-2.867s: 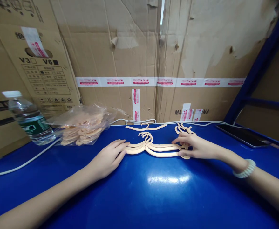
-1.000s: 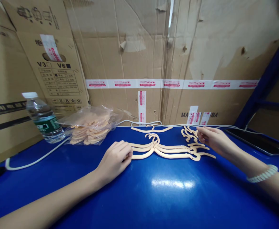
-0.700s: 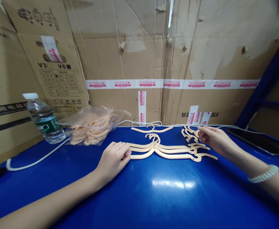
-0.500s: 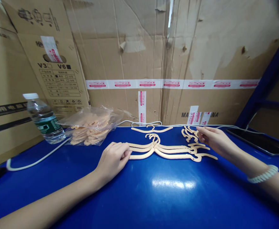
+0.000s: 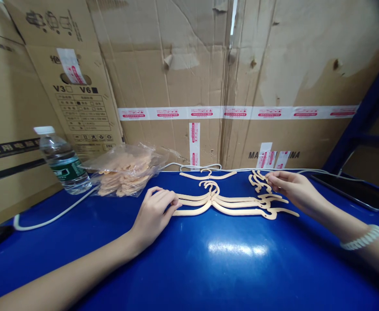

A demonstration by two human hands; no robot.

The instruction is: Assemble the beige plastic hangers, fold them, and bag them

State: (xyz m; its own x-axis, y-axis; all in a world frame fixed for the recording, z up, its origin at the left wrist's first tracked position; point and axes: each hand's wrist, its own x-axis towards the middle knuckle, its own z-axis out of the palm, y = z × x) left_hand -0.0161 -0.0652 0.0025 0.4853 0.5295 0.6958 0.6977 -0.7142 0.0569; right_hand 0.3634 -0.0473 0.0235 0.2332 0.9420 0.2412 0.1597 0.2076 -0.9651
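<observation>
Several light peach hangers lie in a row on the blue table, their hooks pointing away from me. My left hand is closed over their left ends, with fingers curled and thumb against them. Small curved arm pieces sit at the hangers' right ends. Farther back on the right is a small group of loose curved pieces. My right hand pinches at the edge of that group, and a curved piece shows by its fingertips. The fingers partly hide it.
One separate hanger lies behind the row. A clear bag of peach pieces and a water bottle stand at the left. A white cable crosses the table. A dark tablet-like device lies right; cardboard walls the back.
The view has shifted slightly. My left hand's fingers have loosened and risen a little at the hangers' left ends. My right hand stays by the small curved pieces.
</observation>
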